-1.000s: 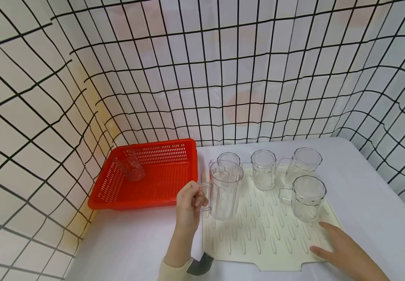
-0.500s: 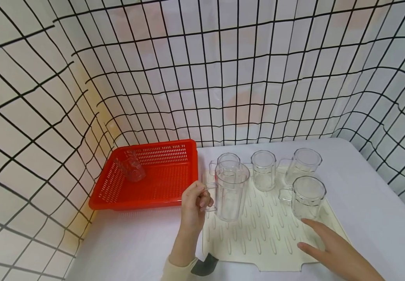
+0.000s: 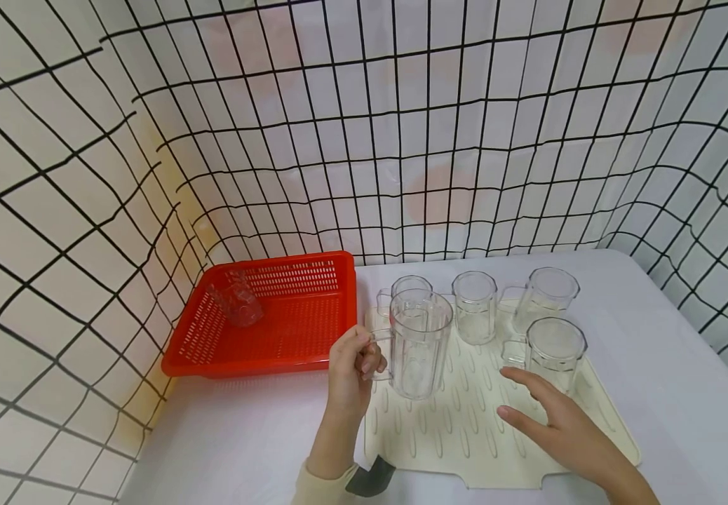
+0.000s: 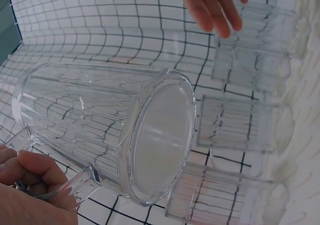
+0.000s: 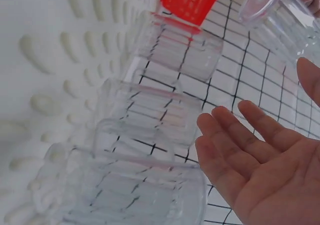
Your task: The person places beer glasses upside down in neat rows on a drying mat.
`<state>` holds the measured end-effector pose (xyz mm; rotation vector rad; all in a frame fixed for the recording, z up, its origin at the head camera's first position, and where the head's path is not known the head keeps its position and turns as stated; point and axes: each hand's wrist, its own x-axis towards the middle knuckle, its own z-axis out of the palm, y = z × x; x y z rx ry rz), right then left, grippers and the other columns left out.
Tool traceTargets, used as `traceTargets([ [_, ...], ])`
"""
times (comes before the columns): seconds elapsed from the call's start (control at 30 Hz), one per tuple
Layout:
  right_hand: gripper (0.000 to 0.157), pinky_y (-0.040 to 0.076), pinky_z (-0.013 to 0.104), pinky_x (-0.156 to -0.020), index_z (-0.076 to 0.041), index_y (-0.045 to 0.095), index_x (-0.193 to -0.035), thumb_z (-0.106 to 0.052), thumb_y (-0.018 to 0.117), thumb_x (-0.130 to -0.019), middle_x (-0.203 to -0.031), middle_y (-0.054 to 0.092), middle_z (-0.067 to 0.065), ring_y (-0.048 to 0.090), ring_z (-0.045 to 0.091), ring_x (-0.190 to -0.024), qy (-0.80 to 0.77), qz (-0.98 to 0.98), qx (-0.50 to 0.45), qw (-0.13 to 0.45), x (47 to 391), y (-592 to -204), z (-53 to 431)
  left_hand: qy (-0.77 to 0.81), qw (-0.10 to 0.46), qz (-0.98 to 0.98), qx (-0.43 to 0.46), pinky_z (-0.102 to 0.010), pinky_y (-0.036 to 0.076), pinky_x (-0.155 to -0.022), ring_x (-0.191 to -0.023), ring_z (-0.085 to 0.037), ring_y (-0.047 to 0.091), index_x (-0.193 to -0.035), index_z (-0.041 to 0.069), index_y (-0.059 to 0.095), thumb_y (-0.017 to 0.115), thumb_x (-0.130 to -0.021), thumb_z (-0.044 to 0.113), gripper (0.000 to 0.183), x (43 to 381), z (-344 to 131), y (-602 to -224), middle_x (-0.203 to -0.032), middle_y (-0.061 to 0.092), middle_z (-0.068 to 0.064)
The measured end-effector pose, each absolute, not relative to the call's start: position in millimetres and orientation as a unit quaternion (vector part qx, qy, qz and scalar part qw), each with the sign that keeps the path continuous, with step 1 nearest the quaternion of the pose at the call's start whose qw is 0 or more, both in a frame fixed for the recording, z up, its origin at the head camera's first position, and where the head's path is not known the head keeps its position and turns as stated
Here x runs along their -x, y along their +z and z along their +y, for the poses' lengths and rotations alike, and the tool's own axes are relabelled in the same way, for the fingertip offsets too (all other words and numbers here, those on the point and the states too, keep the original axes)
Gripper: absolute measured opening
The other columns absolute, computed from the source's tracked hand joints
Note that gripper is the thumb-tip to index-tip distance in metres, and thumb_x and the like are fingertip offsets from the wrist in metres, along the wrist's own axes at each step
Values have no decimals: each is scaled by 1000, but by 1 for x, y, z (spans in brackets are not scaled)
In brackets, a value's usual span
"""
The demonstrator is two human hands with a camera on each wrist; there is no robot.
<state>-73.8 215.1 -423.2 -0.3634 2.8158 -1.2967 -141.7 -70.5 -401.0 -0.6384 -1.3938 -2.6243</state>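
Note:
My left hand (image 3: 353, 372) grips the handle of a tall clear mug (image 3: 421, 354), holding it upright above the left part of a cream ribbed mat (image 3: 465, 428). In the left wrist view the mug's round base (image 4: 162, 140) shows. My right hand (image 3: 556, 421) is over the mat's right part with fingers extended and thumb apart, holding nothing. It partly covers a clear mug (image 3: 555, 344) at the front right. More clear mugs stand along the mat's back: one (image 3: 409, 282) partly behind the held mug, a middle one (image 3: 474, 312) and a right one (image 3: 546, 298).
A red perforated basket (image 3: 275, 365) stands to the left of the mat, with clear glassware (image 3: 240, 305) in its left end. A black wire grid (image 3: 427, 147) encloses the white table (image 3: 244, 435) at the back and both sides.
My left hand has carried the tall mug slightly to the right. My right hand has moved left and a little farther forward, now covering part of the front right mug.

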Motion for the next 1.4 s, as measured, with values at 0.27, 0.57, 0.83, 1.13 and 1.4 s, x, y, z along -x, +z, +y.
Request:
traceTargets([
  [0.27,55,40,68,-90,-12,45,-143,-32,64,-95,-146,44,12,40,45,-131,-430,893,135,1,76,-412,199,-862,50,-457,216,-18,42,-56,-49,-13,29,-72,19,55,31,-98,6,37,141,-68,-402,-55,33,1],
  [0.57,57,44,63,-89,-15,44,-143,-30,66,-93,-142,48,12,46,41,-126,-439,885,155,-10,77,-407,190,-865,44,-453,212,-18,41,-56,-49,-11,30,-71,20,54,31,-97,8,37,141,-66,-404,-54,35,5],
  [0.83,57,46,40,-94,-16,42,-145,-26,66,-94,-142,49,1,48,16,-125,-420,887,186,-55,83,-408,184,-869,41,-448,209,-18,40,-55,-48,-11,29,-70,20,53,30,-97,7,38,141,-62,-404,-53,36,6],
  [1.13,52,45,29,-96,-12,43,-143,-24,63,-96,-138,53,0,52,16,-123,-454,871,186,-39,89,-416,179,-868,42,-439,229,-19,40,-56,-48,-12,29,-71,19,54,29,-96,6,38,142,-59,-404,-53,33,3],
  [1.4,46,45,31,-97,-6,45,-141,-22,57,-99,-127,60,2,56,19,-117,-501,846,185,13,90,-419,174,-870,40,-428,243,-18,41,-56,-48,-11,30,-70,19,54,29,-96,7,38,143,-55,-403,-53,36,6],
])
